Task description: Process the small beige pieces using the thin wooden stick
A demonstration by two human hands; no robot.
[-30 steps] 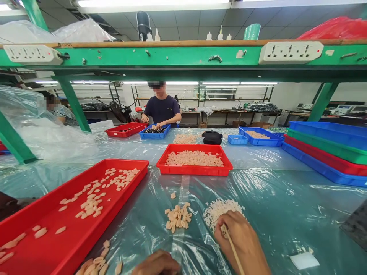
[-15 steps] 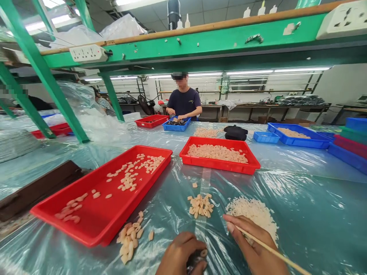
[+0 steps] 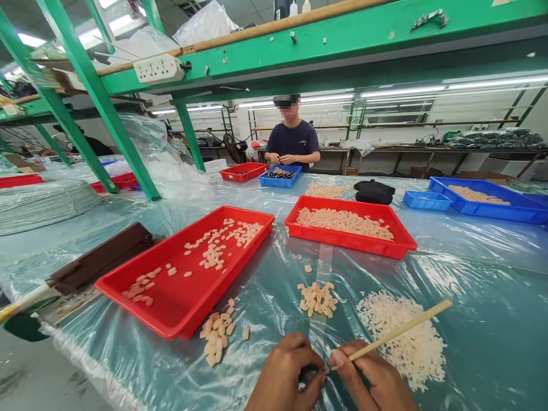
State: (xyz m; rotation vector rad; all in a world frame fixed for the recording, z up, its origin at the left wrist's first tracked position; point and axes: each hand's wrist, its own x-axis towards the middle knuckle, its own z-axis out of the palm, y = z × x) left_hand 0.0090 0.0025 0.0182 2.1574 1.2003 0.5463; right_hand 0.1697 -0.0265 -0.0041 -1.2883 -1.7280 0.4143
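My left hand pinches a small beige piece between thumb and fingers, much of it hidden by the fingertips. My right hand grips a thin wooden stick, its narrow tip meeting that piece and its thick end pointing up to the right. Just beyond the hands lies a small pile of beige pieces, several with holes through them. To the right, partly under the stick, spreads a heap of tiny white bits. Another beige pile is left of my left hand.
A long red tray with scattered beige pieces stands at left. Behind the piles sits a fuller red tray. A co-worker handles things over a blue tray across the table. A green shelf beam crosses overhead.
My right hand has come closer to the left, and the stick now points its narrow tip at the piece there. The view has turned, so the trays appear further right.
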